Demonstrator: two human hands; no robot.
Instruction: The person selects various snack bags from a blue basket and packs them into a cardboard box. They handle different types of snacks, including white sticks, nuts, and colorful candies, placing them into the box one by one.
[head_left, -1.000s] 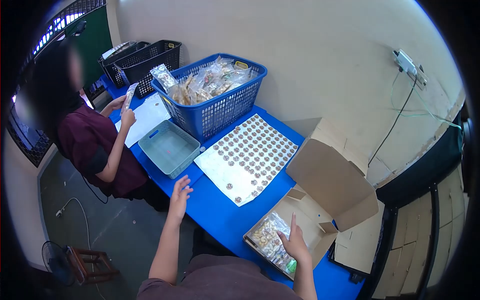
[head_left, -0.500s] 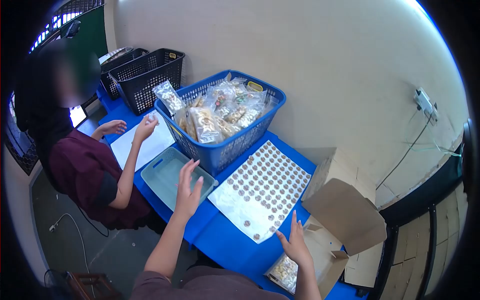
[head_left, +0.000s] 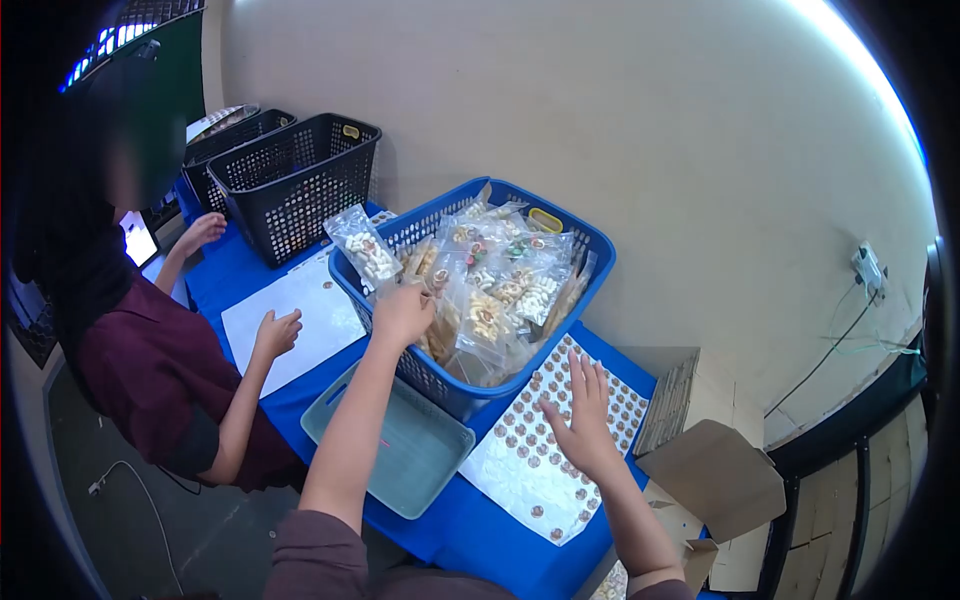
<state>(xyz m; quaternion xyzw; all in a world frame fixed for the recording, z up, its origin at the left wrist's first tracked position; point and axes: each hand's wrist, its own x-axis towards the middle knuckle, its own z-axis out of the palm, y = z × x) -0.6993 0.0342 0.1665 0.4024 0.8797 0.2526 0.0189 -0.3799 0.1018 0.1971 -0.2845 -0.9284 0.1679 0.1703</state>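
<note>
My left hand (head_left: 403, 316) reaches over the near rim of the blue basket (head_left: 455, 395), its fingers closed on a clear snack packet (head_left: 442, 318) among the others. Several clear packets of pale snacks with round stickers fill the basket; one packet (head_left: 365, 248) leans out over its left rim. My right hand (head_left: 583, 418) is open, fingers stretched, above a white sheet of round brown stickers (head_left: 510, 485), holding nothing. Below my left forearm lies a shallow grey-green tray (head_left: 425, 470).
A co-worker (head_left: 150, 370) stands at the left, hands over a white sheet (head_left: 290, 330). Black baskets (head_left: 290, 190) stand at the back left. An open cardboard box (head_left: 715, 480) is at the right, with a packet (head_left: 610, 582) near it. A socket strip (head_left: 868, 272) hangs on the wall.
My left hand has moved forward from above the tray into the blue basket. My right hand has moved from beside the box to over the sticker sheet. The co-worker's hands have moved apart.
</note>
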